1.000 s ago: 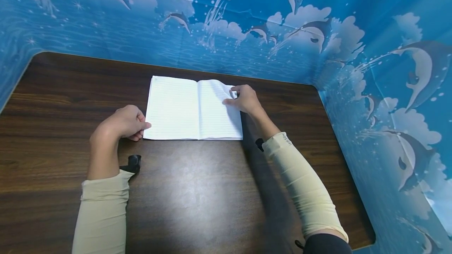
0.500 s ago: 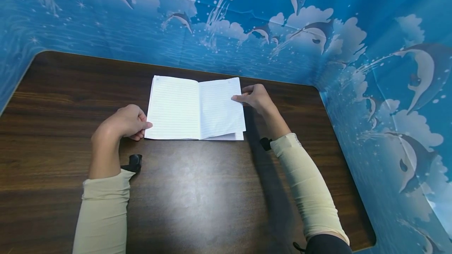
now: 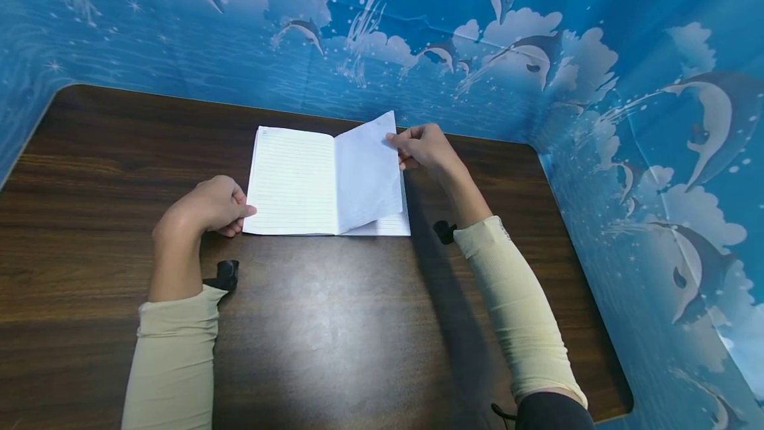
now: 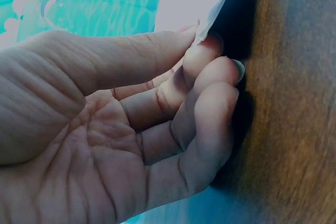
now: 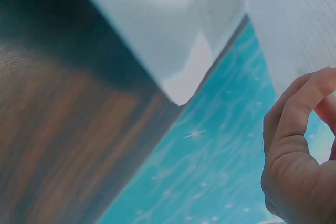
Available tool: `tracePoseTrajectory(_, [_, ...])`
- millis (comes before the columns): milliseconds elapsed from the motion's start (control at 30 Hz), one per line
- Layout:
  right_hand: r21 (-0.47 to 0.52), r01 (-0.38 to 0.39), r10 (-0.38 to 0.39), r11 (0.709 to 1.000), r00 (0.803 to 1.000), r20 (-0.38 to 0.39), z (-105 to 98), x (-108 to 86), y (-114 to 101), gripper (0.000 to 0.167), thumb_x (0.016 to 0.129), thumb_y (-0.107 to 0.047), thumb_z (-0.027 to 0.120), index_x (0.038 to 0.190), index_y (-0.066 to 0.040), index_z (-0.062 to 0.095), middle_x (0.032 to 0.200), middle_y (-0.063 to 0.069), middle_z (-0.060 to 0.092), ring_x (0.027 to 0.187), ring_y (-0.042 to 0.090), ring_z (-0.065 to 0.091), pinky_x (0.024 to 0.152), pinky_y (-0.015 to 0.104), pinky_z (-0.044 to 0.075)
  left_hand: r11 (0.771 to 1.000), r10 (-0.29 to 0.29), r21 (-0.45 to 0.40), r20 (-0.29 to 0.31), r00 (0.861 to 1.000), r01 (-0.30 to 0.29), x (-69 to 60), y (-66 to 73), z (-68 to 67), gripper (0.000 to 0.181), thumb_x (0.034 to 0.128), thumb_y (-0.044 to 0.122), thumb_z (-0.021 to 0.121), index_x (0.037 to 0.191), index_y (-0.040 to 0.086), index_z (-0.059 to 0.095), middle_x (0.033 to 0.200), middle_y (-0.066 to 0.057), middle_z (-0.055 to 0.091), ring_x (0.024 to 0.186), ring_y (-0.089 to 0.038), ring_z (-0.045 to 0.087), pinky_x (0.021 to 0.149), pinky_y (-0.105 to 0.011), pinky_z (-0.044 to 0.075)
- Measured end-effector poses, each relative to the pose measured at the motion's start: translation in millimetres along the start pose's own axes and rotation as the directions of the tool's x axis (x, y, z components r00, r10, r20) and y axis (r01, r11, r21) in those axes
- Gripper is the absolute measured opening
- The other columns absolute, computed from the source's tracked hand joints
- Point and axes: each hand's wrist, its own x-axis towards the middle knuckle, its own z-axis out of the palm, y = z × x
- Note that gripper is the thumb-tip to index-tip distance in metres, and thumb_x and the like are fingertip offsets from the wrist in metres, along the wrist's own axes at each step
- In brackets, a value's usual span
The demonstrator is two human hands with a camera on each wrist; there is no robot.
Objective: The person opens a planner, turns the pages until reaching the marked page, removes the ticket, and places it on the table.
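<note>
An open notebook (image 3: pixel 292 181) with lined white pages lies near the table's far edge. My left hand (image 3: pixel 211 206) pinches its lower left edge; in the left wrist view, thumb and index finger grip the paper corner (image 4: pixel 201 31) while the other fingers curl beneath. On the right side, a lifted page (image 3: pixel 367 171) stands up at a slant from the spine. My right hand (image 3: pixel 426 148) pinches this page at its outer edge, near the top corner. Below it part of the lined sheet underneath (image 3: pixel 394 225) shows. In the right wrist view the right hand (image 5: pixel 302 145) is partly cut off.
The dark wooden table (image 3: pixel 334 324) surrounds the notebook. A blue curtain with dolphins (image 3: pixel 382 52) hangs along the far and right edges. Dark wrist-camera mounts (image 3: pixel 225 276) stick out near both wrists.
My right hand first moved right off the curled page edge, then up and slightly left, raising a single page from the right side. The left hand has kept its hold.
</note>
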Motion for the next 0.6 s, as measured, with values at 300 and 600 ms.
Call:
tracePoseTrajectory(300, [0.099, 0.069, -0.076, 0.993, 0.995, 0.071, 26.4, -4.8, -34.4, 0.031, 0.107, -0.031, 0.068, 0.104, -0.001, 0.071, 0.083, 0.008, 0.063, 0.061, 0.013, 0.064, 0.063, 0.027, 0.060, 1.000, -0.008, -0.001, 0.000, 1.000, 0.008, 0.9, -1.1, -0.5, 0.028, 0.1104, 0.011, 0.058, 0.088, -0.004, 0.066, 0.067, -0.005, 0.061, 0.062, -0.016, 0.058, 0.064, -0.032, 0.054])
tracePoseTrajectory(600, [0.128, 0.148, -0.164, 0.981, 0.978, 0.132, 59.3, -4.0, -56.1, 0.033, 0.107, -0.028, 0.069, 0.108, 0.005, 0.070, 0.079, 0.008, 0.064, 0.060, 0.014, 0.066, 0.063, 0.029, 0.062, 1.000, -0.019, 0.001, 0.002, 1.000, 0.019, 1.3, 0.5, 0.8, 0.026, 0.1098, 0.011, 0.059, 0.091, -0.005, 0.066, 0.068, -0.005, 0.062, 0.062, -0.017, 0.059, 0.065, -0.033, 0.054])
